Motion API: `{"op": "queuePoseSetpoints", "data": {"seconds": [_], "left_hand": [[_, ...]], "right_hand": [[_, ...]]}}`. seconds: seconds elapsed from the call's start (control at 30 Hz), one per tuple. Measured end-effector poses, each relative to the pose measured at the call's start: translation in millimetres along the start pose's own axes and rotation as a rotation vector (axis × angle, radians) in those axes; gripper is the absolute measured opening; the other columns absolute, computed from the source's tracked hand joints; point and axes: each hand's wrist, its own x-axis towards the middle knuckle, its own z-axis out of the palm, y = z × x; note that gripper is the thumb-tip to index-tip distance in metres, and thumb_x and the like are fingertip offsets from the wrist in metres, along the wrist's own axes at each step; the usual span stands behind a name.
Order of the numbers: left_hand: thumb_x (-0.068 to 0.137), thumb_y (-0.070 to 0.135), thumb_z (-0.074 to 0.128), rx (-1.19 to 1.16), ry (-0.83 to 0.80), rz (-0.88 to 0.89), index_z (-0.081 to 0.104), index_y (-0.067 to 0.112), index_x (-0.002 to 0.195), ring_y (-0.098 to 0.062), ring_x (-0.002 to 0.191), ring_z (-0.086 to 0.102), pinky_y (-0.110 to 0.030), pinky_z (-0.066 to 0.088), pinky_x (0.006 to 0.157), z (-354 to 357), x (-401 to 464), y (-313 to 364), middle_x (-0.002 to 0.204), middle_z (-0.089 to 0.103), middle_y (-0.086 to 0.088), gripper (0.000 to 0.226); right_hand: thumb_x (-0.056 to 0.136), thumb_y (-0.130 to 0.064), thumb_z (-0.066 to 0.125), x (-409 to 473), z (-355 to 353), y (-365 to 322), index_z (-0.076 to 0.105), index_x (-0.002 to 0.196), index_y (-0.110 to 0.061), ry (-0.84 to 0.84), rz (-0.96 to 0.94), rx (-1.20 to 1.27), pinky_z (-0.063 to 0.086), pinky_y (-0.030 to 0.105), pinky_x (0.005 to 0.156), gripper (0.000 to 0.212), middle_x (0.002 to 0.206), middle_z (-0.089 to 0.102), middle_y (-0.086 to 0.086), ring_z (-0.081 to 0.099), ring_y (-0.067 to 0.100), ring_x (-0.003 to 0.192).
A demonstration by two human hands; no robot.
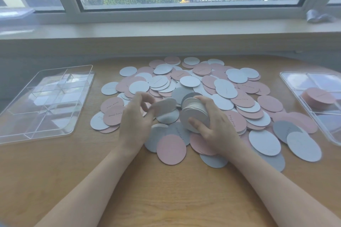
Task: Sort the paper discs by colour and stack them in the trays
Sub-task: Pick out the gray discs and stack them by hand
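Your right hand (212, 125) grips a stack of white discs (193, 114) on edge; your left hand (136, 120) pinches one white disc (164, 106) — apparently to add it.

Pink and grey discs (193, 86) heaped between trays (46, 101).

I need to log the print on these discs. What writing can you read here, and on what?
"Good Luck": pink disc left of the left hand.
"Good Luck": pink disc beside the right hand.
Script on the other discs is too small or blurred to read.
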Motion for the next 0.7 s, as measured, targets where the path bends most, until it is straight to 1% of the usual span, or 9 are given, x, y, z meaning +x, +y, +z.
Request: {"op": "queuePoseSetpoints", "data": {"seconds": [0.07, 0.17, 0.27, 0.33, 0.4, 0.47, 0.53, 0.6, 0.7], "left_hand": [[0.094, 0.018, 0.069, -0.035, 0.108, 0.022, 0.059, 0.025, 0.098, -0.010, 0.078, 0.055, -0.023, 0.044, 0.068, -5.7, 1.6, -1.9, 0.091, 0.061, 0.018, 0.013], [0.096, 0.016, 0.067, -0.086, 0.169, 0.062, 0.064, 0.021, 0.102, -0.011, 0.082, 0.057, -0.022, 0.048, 0.073, -10.8, 3.7, -1.5, 0.096, 0.065, 0.012, 0.008], [0.095, 0.018, 0.068, -0.242, 0.061, 0.040, 0.066, 0.019, 0.099, -0.017, 0.083, 0.063, -0.026, 0.049, 0.077, -11.6, 2.4, 0.4, 0.092, 0.068, 0.007, 0.005], [0.093, 0.019, 0.069, -0.362, -0.069, 0.019, 0.066, 0.023, 0.096, -0.019, 0.083, 0.066, -0.027, 0.051, 0.077, -10.5, 0.0, 4.9, 0.089, 0.069, 0.007, 0.005], [0.091, 0.016, 0.068, -0.430, -0.184, 0.018, 0.067, 0.020, 0.093, -0.017, 0.081, 0.067, -0.022, 0.051, 0.073, -7.6, -2.4, 8.5, 0.089, 0.071, 0.005, 0.005], [0.090, 0.015, 0.070, -0.401, -0.259, 0.034, 0.067, 0.015, 0.093, -0.016, 0.081, 0.068, -0.021, 0.052, 0.073, -3.7, -4.5, 9.0, 0.088, 0.072, 0.005, 0.004], [0.088, 0.013, 0.074, -0.288, -0.300, 0.042, 0.069, 0.017, 0.093, -0.017, 0.082, 0.067, -0.021, 0.050, 0.077, 0.3, -7.9, 9.2, 0.087, 0.071, 0.009, 0.008], [0.085, 0.008, 0.078, -0.164, -0.291, 0.063, 0.069, 0.018, 0.091, -0.010, 0.077, 0.062, -0.010, 0.044, 0.074, 3.4, -12.4, 12.1, 0.084, 0.067, 0.014, 0.014], [0.083, 0.008, 0.079, -0.087, -0.234, 0.151, 0.068, 0.017, 0.088, -0.010, 0.079, 0.062, -0.009, 0.044, 0.070, 6.5, -14.9, 15.5, 0.087, 0.066, 0.011, 0.015]], "right_hand": [[0.095, -0.032, 0.063, -0.4, -0.4, 0.6, 0.039, 0.143, -0.024, -0.008, 0.008, 0.005, 0.029, 0.007, 0.097, 0.054, 0.135, 0.049, -0.016, 0.045, 0.003, 0.125], [0.095, -0.032, 0.063, -0.2, -1.1, 0.3, 0.038, 0.143, -0.026, -0.017, 0.015, 0.014, 0.033, 0.017, 0.095, 0.054, 0.133, 0.051, -0.013, 0.047, 0.005, 0.120], [0.095, -0.032, 0.062, 0.4, -1.2, 0.4, 0.038, 0.144, -0.025, -0.022, 0.017, 0.018, 0.032, 0.016, 0.094, 0.055, 0.134, 0.050, -0.013, 0.046, 0.004, 0.120], [0.096, -0.031, 0.062, 0.8, -1.0, 1.2, 0.037, 0.144, -0.025, -0.023, 0.015, 0.020, 0.029, 0.009, 0.094, 0.055, 0.134, 0.047, -0.017, 0.044, 0.001, 0.121], [0.096, -0.031, 0.062, 0.8, -0.7, 2.0, 0.037, 0.145, -0.024, -0.026, 0.013, 0.018, 0.023, 0.000, 0.095, 0.055, 0.135, 0.043, -0.020, 0.039, -0.005, 0.123], [0.097, -0.029, 0.061, 0.7, -0.7, 3.1, 0.036, 0.146, -0.023, -0.030, 0.011, 0.012, 0.019, -0.003, 0.096, 0.056, 0.137, 0.040, -0.021, 0.034, -0.010, 0.122], [0.096, -0.026, 0.061, 0.5, -1.0, 4.0, 0.035, 0.147, -0.023, -0.043, 0.010, 0.019, 0.019, -0.003, 0.097, 0.056, 0.137, 0.039, -0.021, 0.033, -0.011, 0.123], [0.097, -0.026, 0.060, 0.2, -0.6, 3.7, 0.035, 0.147, -0.025, -0.065, 0.004, 0.034, 0.019, -0.002, 0.098, 0.055, 0.138, 0.038, -0.023, 0.034, -0.010, 0.124], [0.100, -0.036, 0.053, -1.1, 0.0, 2.5, 0.034, 0.147, -0.029, -0.099, -0.021, 0.067, 0.021, -0.001, 0.098, 0.051, 0.138, 0.039, -0.024, 0.035, -0.009, 0.126]]}}
